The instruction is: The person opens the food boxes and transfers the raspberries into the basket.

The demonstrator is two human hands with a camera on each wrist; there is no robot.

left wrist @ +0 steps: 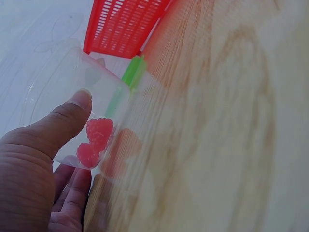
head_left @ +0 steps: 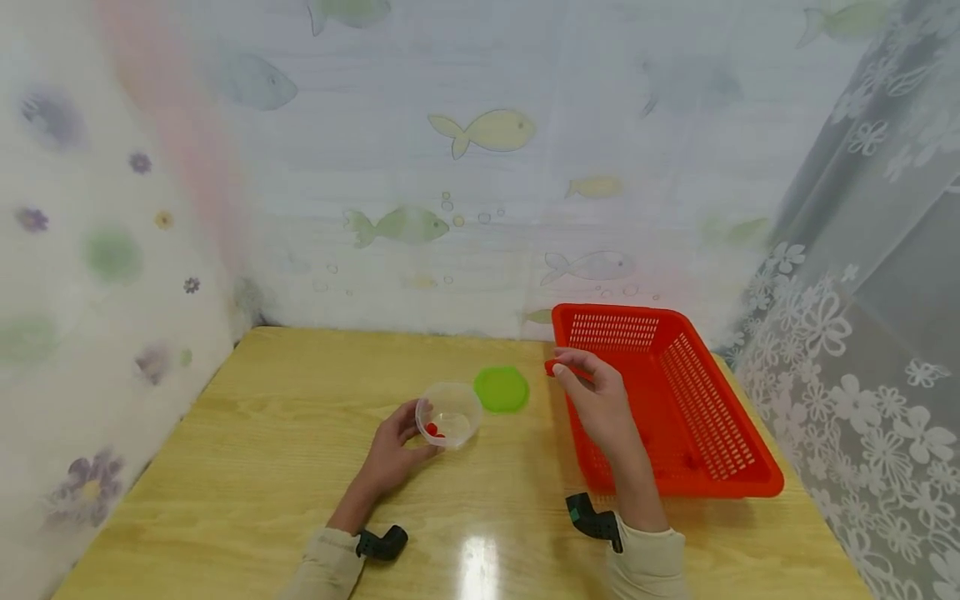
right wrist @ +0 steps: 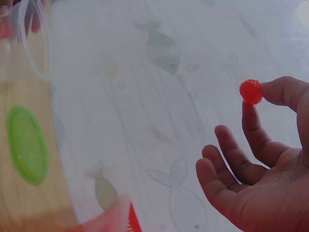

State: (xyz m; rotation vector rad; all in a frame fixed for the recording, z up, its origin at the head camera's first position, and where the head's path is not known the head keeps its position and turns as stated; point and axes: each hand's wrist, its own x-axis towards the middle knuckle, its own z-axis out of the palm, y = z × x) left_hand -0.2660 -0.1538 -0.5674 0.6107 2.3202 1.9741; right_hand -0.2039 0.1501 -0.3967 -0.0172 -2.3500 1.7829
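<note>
A clear round plastic tub [head_left: 459,398] stands on the table, and my left hand [head_left: 393,454] grips it from the left side. In the left wrist view the thumb [left wrist: 63,118] lies along the tub's wall, with fingers [left wrist: 77,193] round the lower side. At the bottom of the tub lie red raspberries [left wrist: 99,135], seen through the wall. Between thumb and index fingertip my right hand [head_left: 600,404] pinches another raspberry [right wrist: 251,92], held up over the left rim of the red basket [head_left: 564,350]. Its other fingers are loosely bent.
Just right of the tub a green lid [head_left: 501,390] lies flat on the wooden table [head_left: 300,417]. The perforated basket takes up the table's right side; darker red spots on its floor are too small to tell. A fish-patterned cloth [head_left: 480,183] hangs behind.
</note>
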